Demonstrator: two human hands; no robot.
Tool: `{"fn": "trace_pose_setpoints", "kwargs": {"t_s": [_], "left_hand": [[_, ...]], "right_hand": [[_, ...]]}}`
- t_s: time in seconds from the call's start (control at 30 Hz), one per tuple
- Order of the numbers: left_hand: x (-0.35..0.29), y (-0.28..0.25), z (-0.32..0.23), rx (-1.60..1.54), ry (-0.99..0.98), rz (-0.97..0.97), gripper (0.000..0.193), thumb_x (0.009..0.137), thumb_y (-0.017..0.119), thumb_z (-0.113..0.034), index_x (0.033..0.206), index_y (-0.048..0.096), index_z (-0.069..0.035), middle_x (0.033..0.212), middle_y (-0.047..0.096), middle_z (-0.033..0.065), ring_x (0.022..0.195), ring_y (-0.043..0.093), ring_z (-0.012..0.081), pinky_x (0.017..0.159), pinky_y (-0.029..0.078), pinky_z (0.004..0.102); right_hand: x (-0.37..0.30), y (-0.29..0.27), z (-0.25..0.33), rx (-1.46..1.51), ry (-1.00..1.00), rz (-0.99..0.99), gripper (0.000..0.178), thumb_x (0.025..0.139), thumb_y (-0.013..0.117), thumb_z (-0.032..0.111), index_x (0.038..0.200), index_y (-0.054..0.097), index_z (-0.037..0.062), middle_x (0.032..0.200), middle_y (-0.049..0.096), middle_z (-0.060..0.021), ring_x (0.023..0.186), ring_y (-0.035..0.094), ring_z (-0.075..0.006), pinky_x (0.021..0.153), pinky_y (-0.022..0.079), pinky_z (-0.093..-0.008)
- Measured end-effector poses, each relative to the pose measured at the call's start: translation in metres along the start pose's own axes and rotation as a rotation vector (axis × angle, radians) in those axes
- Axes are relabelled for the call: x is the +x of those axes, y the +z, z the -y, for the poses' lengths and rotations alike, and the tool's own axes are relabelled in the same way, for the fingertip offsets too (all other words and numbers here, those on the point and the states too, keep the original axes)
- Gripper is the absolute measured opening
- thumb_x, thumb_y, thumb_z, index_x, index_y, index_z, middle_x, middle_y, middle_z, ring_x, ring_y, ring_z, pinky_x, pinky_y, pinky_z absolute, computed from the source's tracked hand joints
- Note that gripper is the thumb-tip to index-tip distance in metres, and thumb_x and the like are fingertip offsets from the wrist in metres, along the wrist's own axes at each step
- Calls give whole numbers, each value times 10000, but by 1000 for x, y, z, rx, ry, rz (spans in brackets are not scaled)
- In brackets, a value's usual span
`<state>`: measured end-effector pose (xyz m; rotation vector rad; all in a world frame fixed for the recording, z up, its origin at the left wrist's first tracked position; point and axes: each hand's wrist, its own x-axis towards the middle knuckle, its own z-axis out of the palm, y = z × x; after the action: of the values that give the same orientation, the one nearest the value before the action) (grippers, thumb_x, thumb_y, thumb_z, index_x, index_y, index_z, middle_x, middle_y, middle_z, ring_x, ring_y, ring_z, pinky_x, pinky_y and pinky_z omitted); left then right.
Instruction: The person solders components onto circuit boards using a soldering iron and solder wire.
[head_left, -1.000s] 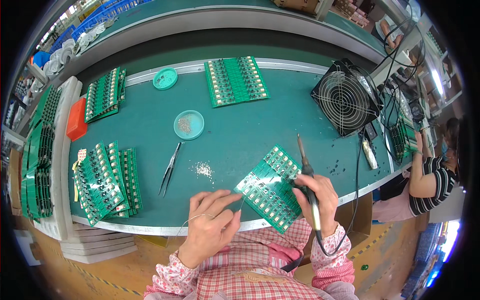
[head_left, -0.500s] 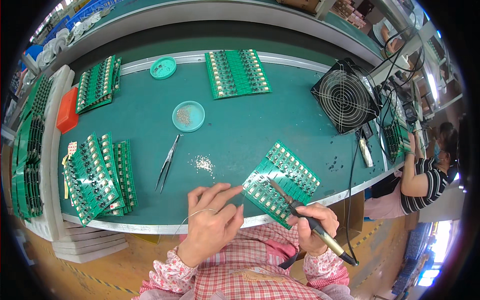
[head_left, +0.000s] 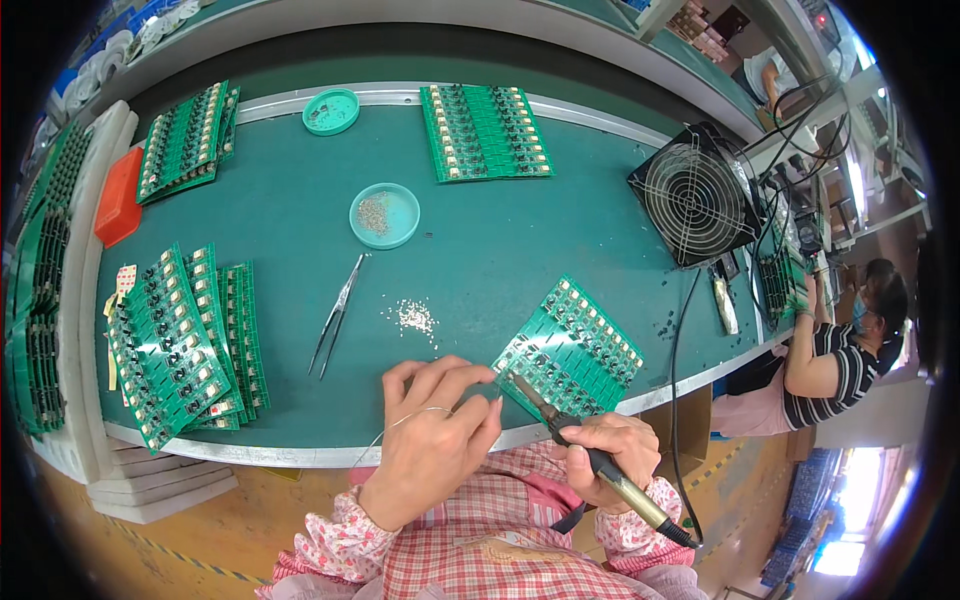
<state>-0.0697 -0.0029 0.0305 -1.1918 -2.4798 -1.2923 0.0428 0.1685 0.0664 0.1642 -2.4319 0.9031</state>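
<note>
A green circuit board panel (head_left: 580,350) with rows of small parts lies tilted at the table's near edge. My right hand (head_left: 618,450) is closed round the handle of a soldering iron (head_left: 628,488). Its tip is over the board's left corner, seemingly touching it. My left hand (head_left: 432,450) has its fingers bent beside that corner, and a thin solder wire (head_left: 377,440) runs across it. The fingertips' grip on the wire is partly hidden. Beyond the left hand lie a heap of tiny pale parts (head_left: 414,316) and metal tweezers (head_left: 338,316).
Two round turquoise dishes (head_left: 403,218) hold small parts. More circuit boards (head_left: 490,135) lie at the back and in stacks (head_left: 170,350) on the left, near a red box (head_left: 120,200). A black fan (head_left: 695,195) and the iron's cable (head_left: 675,370) are right. A co-worker (head_left: 835,350) sits beyond.
The soldering iron has moved left, its tip going from the board's middle to its left corner. My left hand keeps its place by the corner. The whole view has shifted slightly.
</note>
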Motion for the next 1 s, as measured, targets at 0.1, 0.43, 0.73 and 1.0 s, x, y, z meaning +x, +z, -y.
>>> {"fn": "trace_pose_setpoints", "kwargs": {"t_s": [0.1,0.43,0.73,1.0], "left_hand": [[0,2,0,-6,-1,1,211,770,745,-93,640,582,-62,1033,687,14,1005,622,225,905,367,427],[0,1,2,25,21,37,129,793,736,-118,734,640,-55,1048,652,31,1048,588,230,902,380,448],[-2,1,4,25,20,39,123,791,735,-115,735,645,-53,1058,646,25,1058,581,225,906,381,448],[-2,-1,4,-34,-1,8,196,793,730,-87,655,596,-52,1033,692,13,1015,626,210,909,373,410]], "right_hand": [[1,2,0,-17,-9,-1,201,758,731,1,947,662,10,681,677,-72,567,671,-206,503,528,-294],[5,8,6,-97,-9,22,106,854,683,76,906,616,11,657,697,-44,553,671,-179,502,520,-284],[0,13,10,-271,-164,95,271,711,745,19,968,662,36,637,597,-15,535,605,-158,475,458,-266],[-5,9,12,-132,-68,40,227,722,743,20,939,676,32,646,637,-38,520,617,-165,473,470,-267]]}}
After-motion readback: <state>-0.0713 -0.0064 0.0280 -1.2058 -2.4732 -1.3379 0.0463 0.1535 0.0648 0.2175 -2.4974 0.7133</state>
